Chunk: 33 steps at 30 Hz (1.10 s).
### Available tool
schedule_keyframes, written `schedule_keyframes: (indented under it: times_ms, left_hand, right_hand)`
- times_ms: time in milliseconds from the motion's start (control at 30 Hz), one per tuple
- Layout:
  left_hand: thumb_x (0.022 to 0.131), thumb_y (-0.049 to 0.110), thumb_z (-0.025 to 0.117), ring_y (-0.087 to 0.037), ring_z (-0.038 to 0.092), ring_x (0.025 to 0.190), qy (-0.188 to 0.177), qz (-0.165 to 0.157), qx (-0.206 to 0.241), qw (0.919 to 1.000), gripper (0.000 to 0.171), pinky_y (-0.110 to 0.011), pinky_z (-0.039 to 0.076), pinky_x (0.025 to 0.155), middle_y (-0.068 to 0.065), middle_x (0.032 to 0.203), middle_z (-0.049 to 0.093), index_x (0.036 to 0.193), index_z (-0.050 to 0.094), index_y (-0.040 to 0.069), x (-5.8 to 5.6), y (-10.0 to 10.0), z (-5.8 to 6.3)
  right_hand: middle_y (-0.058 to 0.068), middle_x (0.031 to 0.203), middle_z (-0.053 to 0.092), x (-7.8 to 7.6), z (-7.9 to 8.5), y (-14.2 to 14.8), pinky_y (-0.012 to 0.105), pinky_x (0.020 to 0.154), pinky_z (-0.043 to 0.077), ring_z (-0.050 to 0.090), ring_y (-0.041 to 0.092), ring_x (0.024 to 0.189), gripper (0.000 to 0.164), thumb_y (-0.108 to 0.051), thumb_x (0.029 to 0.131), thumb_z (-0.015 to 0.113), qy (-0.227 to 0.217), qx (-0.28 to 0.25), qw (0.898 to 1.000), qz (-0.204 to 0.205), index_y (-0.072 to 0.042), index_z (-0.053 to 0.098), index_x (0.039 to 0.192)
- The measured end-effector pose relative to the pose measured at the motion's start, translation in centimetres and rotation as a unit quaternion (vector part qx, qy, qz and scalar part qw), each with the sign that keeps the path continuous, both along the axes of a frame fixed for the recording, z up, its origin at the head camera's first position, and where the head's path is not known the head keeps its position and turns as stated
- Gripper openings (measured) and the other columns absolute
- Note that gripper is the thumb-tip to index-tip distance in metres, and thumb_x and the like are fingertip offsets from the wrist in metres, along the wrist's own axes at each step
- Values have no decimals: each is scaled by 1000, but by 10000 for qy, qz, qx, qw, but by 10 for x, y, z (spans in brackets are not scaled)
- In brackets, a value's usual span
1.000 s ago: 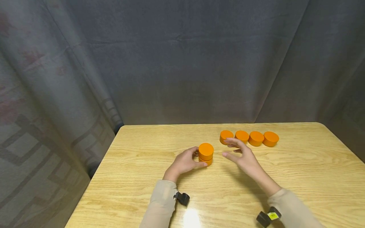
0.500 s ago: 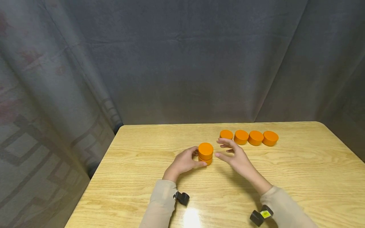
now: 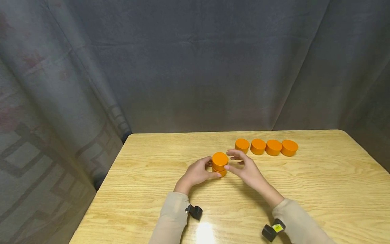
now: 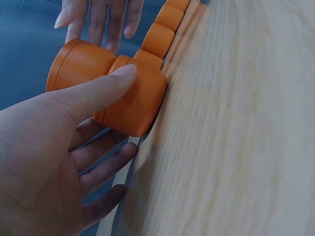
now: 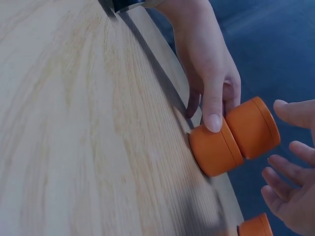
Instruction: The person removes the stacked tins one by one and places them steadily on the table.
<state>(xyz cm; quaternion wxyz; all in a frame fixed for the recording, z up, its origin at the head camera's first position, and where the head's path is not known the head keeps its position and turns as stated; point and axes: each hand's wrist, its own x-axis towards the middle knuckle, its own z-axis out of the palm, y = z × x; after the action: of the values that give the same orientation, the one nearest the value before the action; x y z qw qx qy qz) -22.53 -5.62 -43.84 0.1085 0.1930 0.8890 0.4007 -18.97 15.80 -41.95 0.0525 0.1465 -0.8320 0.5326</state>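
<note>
Two round orange lidded containers stand stacked on the table. My left hand (image 3: 196, 173) holds the lower container (image 5: 214, 155) from the left, its thumb lying across the side and the fingers behind. The upper container (image 3: 220, 160) sits on top of it, a thin seam showing round its lid. At the right of the stack, my right hand (image 3: 247, 171) is spread with thumb and fingers apart around the upper container's side. In the right wrist view, a gap shows between the right thumb (image 5: 293, 112) and that container.
Behind the stack, several more orange containers (image 3: 258, 146) stand in a row toward the table's back edge. The wooden table (image 3: 146, 189) meets a grey curtain (image 3: 195, 67) at the back. Each wrist carries a small black camera (image 3: 195, 212).
My right hand has moved left from near the row of containers to the stack's right side. The left hand and the two stacked containers have stayed in place.
</note>
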Motion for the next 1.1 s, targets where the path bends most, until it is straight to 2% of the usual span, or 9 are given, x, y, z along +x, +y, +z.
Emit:
schedule_keyframes:
  times_ms: [400,833,1100]
  left_hand:
    - [82,44,80,-19,60,111,5,30,5,10000,60,-45,47,96,1,120,65,131,61,17,-1,0,-2]
    - [82,44,80,-19,60,109,-30,48,-20,10000,61,-45,47,96,1,119,65,132,60,15,0,0,-1]
    - [82,43,80,-18,60,108,15,30,-5,10000,59,-45,47,95,2,117,65,131,61,16,-1,1,-2]
  right_hand:
    - [22,137,53,-6,-2,-7,58,97,40,52,40,121,60,-13,89,76,-194,31,9998,104,6,48,139]
    - [23,132,55,-11,-10,-14,57,96,42,51,39,120,65,-11,87,77,-416,-32,9990,153,6,45,141]
    - [23,130,56,-11,-13,-16,57,97,43,52,38,120,62,-8,87,76,-486,-83,9987,129,5,46,140]
